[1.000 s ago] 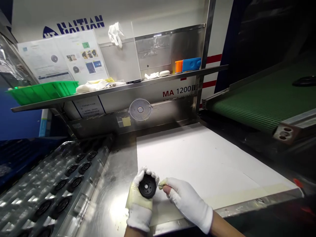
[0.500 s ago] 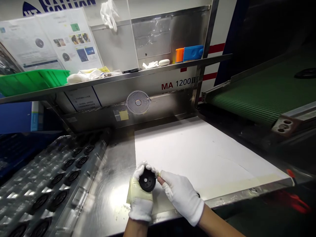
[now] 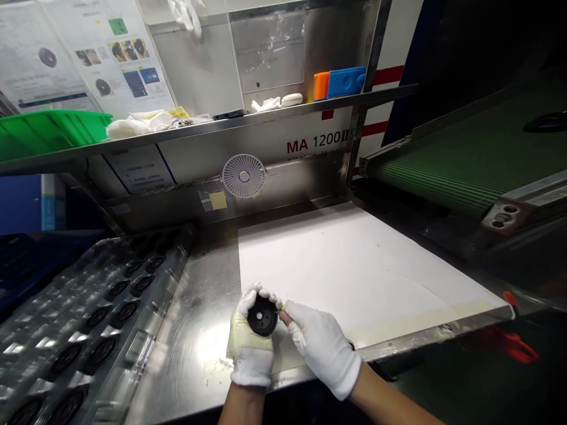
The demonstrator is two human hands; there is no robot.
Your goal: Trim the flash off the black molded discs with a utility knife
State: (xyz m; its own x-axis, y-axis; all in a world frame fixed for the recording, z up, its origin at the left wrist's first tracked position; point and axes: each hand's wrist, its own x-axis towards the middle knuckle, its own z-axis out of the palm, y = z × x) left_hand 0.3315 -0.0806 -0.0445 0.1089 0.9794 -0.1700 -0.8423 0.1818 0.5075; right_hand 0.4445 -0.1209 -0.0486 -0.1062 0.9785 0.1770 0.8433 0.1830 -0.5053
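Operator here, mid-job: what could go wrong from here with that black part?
The black disc sits in the left hand, with the right hand only at its rim, so it might slip onto the steel worktop. The right fingertip looks ungloved, so it could leave marks on the disc. Pale flecks on the steel near the left hand might stick to it if it's set down.

I'm looking at a steel shelf [image 3: 266, 116] holding a green plastic bin [image 3: 48, 133], printed sheets [image 3: 93, 59] on the wall behind it, a white fan [image 3: 244, 175] below on the machine panel [image 3: 319, 141], and a green conveyor belt [image 3: 469, 165] at right
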